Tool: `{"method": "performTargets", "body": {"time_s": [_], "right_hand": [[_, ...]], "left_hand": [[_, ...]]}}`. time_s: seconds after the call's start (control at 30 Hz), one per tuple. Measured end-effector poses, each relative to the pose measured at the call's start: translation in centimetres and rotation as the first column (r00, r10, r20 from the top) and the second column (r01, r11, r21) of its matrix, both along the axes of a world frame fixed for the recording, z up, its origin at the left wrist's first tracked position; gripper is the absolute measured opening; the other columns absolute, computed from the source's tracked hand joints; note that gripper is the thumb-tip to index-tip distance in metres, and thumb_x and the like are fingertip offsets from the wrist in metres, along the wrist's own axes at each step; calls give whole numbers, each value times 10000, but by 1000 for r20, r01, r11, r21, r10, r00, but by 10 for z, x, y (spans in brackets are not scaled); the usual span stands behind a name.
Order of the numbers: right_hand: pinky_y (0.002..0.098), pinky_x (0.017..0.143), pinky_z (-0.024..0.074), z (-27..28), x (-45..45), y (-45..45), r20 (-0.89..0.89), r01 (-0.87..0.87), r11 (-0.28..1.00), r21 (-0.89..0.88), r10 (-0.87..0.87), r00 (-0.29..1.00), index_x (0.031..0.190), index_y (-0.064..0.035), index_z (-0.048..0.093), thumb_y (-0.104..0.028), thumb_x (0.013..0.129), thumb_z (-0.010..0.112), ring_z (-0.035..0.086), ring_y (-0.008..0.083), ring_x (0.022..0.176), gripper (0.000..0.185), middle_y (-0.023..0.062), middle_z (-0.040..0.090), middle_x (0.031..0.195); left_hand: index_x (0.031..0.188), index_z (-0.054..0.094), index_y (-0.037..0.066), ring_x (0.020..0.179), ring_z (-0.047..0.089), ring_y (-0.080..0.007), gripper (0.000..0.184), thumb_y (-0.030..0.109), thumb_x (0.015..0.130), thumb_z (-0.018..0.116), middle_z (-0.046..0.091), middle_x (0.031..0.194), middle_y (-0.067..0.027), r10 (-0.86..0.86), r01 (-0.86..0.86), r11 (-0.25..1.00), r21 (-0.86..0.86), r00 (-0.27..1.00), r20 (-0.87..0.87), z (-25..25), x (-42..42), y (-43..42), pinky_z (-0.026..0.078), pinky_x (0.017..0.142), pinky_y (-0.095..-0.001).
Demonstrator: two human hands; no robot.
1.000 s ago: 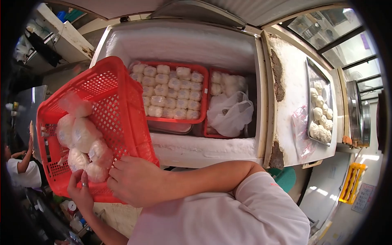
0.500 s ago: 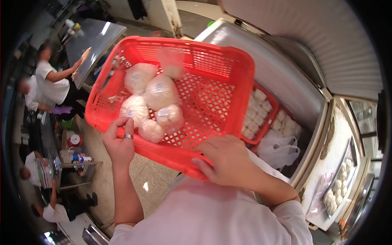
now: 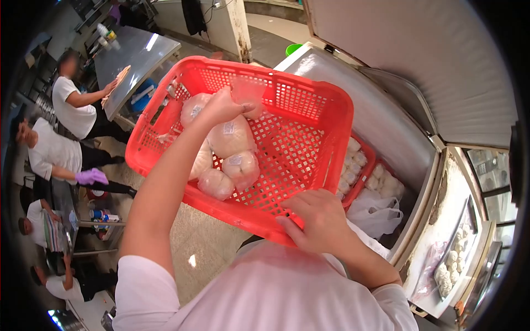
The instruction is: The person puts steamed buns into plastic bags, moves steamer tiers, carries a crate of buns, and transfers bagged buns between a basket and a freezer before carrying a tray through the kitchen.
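A red plastic basket (image 3: 259, 218) with perforated walls is in front of me, beside the open freezer. Inside it, toward the left, lie several clear bags of white dough pieces (image 3: 241, 170), some with printed labels. My left hand (image 3: 225, 106) reaches over the basket and has its fingers closed on a clear bag (image 3: 253, 99) near the back wall. The near right rim of the basket is in my right hand (image 3: 313, 219), the thumb on the near side and the fingers over the edge.
The chest freezer (image 3: 314, 63) holds red trays of white buns (image 3: 353, 163) and a white plastic bag (image 3: 375, 212). A metal tray of buns (image 3: 455, 256) lies at the right. Several people stand at the left near a metal table (image 3: 132, 52).
My left hand has left the near rim and moved up and right over the bags to the one at the back. My view has turned left from the freezer, and the basket turned with it.
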State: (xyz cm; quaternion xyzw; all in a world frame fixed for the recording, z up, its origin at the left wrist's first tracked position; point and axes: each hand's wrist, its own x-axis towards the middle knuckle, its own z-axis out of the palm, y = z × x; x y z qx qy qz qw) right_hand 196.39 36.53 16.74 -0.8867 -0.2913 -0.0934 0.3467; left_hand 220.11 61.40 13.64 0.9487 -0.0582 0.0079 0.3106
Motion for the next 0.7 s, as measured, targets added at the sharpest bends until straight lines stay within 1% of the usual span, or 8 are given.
{"method": "performTargets", "body": {"time_s": [0.1, 0.2, 0.23, 0.33, 0.37, 0.5, 0.6, 0.7], "right_hand": [[395, 643, 502, 0, -2, -2, -16, 14, 1000, 14, -13, 1000, 915, -53, 705, -170, 786, 792, 671, 287, 733, 195, 86, 677, 799], [392, 653, 501, 0, -5, -4, -13, 26, 999, 37, -26, 1000, 917, -53, 705, -159, 803, 783, 667, 283, 741, 175, 87, 682, 820], [390, 655, 501, 2, -5, -5, -14, 29, 999, 36, -28, 1000, 918, -52, 705, -157, 809, 780, 665, 281, 741, 168, 87, 683, 825], [410, 705, 515, 4, -7, -6, -34, 38, 997, 62, -36, 999, 893, -45, 691, -180, 842, 752, 660, 289, 771, 156, 95, 678, 837], [420, 729, 522, 4, -8, -5, -40, 37, 997, 75, -34, 999, 880, -42, 684, -193, 854, 740, 659, 295, 786, 162, 99, 675, 840], [409, 704, 533, -4, -9, -2, 18, 73, 957, 282, -82, 997, 888, -31, 709, -94, 821, 760, 674, 300, 770, 106, 114, 702, 851], [392, 674, 532, -9, -10, -1, 49, 108, 912, 396, -138, 989, 891, -23, 715, -12, 794, 766, 681, 293, 747, 110, 117, 712, 839], [380, 654, 527, -11, -13, 1, 82, 109, 908, 404, -155, 985, 886, -17, 714, 31, 783, 763, 683, 285, 727, 124, 119, 715, 819]], "left_hand": [[1122, 749, 48, 1083, 706, -328, 397, 338, 851, 764, 730, 1142, -216, -76, 73, 980, -184, 997, -7, -31, 31, -12, 544, 942, -416], [1079, 768, 60, 1059, 712, -338, 298, 275, 884, 701, 737, 1081, -225, -47, 51, 990, 135, 998, -38, -37, 48, -14, 550, 924, -417], [1092, 772, 76, 1028, 714, -356, 251, 200, 910, 650, 742, 1000, -228, -182, 178, 955, 236, 983, -4, -39, 49, -16, 552, 883, -431], [1012, 739, 4, 862, 701, -318, 238, 200, 1001, 604, 724, 912, -178, -336, 328, 940, 89, 938, 92, -21, 37, -31, 535, 808, -409], [1014, 726, 0, 756, 661, -200, 250, 186, 1044, 561, 696, 837, -92, -293, 300, 941, -157, 954, 66, -9, 24, -38, 517, 716, -373], [1062, 718, 10, 768, 613, -90, 273, 183, 1073, 508, 672, 845, -12, -237, 18, 742, -670, 942, -236, 35, -18, -61, 477, 673, -285], [1093, 707, 3, 748, 588, -82, 259, 167, 1072, 508, 669, 875, -5, -239, -88, 609, -788, 927, -288, 61, -57, -79, 474, 666, -278], [1128, 699, 6, 751, 582, -73, 258, 161, 1073, 501, 671, 909, -1, -291, -62, 597, -800, 913, -288, 62, -77, -78, 480, 676, -268]]}}
